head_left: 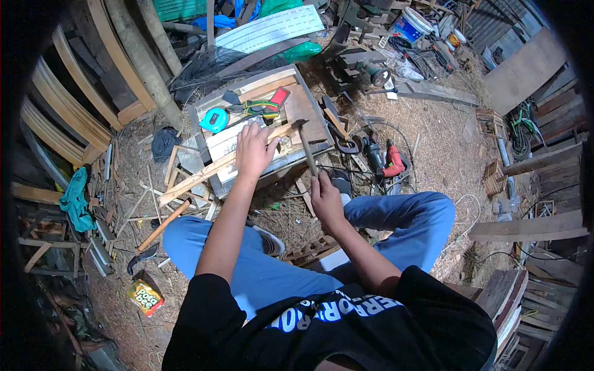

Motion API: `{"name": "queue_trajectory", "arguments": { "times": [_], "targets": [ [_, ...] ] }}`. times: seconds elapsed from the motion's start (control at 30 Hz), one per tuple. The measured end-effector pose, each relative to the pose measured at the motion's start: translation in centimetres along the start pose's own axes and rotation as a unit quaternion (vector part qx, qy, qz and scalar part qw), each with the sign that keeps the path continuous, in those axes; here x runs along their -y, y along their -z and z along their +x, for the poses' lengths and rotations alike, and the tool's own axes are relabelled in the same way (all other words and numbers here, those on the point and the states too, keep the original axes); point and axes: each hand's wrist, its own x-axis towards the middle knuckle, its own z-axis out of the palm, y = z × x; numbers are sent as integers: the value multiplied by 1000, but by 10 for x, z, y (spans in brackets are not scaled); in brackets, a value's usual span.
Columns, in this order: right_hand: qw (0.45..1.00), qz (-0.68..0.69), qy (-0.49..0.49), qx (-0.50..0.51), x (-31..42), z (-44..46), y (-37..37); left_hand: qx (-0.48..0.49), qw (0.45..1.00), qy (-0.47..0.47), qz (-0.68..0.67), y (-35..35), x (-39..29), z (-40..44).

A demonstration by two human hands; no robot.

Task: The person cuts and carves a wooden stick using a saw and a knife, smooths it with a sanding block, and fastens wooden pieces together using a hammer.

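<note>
A long wooden strip (207, 171) lies slantwise over a low wooden work box (302, 73). My left hand (253, 148) presses on the strip near its upper right end, its fingers spread apart. My right hand (325, 196) is wrapped round the handle of a hammer (307, 145), whose dark head is at the strip's right end. Whether the head touches the wood is hard to tell. Just beyond my left hand, a turquoise tape measure (214, 120) and green-and-black pliers (262, 108) rest on the box, beside a red item (280, 97).
A red drill (393, 161) lies right of the box among cables. On the left floor are a wooden-handled hammer (164, 234) and a yellow snack packet (145, 297). Curved wooden frames (77, 86) lean at the upper left. A bucket (411, 26) stands at the back.
</note>
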Motion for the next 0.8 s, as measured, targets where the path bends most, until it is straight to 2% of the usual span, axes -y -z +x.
{"name": "queue_trajectory", "arguments": {
  "times": [0.03, 0.2, 0.3, 0.47, 0.57, 0.73, 0.8],
  "targets": [
    [1000, -17, -8, 16, -4, 3, 1, 3, 1000, -1, 2, 1, 0, 0],
    [996, 45, 25, -70, 24, -2, 15, 20, 1000, 14, 10, 3, -2, 0],
    [997, -70, 26, 26, 4, 7, 8, 25, 999, 14, 15, 3, -2, 2],
    [997, 51, 40, -44, 22, -1, 18, 7, 1000, 4, 0, 1, 0, 1],
    [998, -58, 26, 25, 7, 6, 14, 22, 1000, 19, 12, 2, -4, 2],
    [998, 49, 42, -27, 30, 3, 28, 18, 1000, 17, -5, 5, -5, 2],
    [999, -27, 25, 3, 20, 4, 25, 22, 1000, 19, 0, 4, -3, 2]
  ]
}}
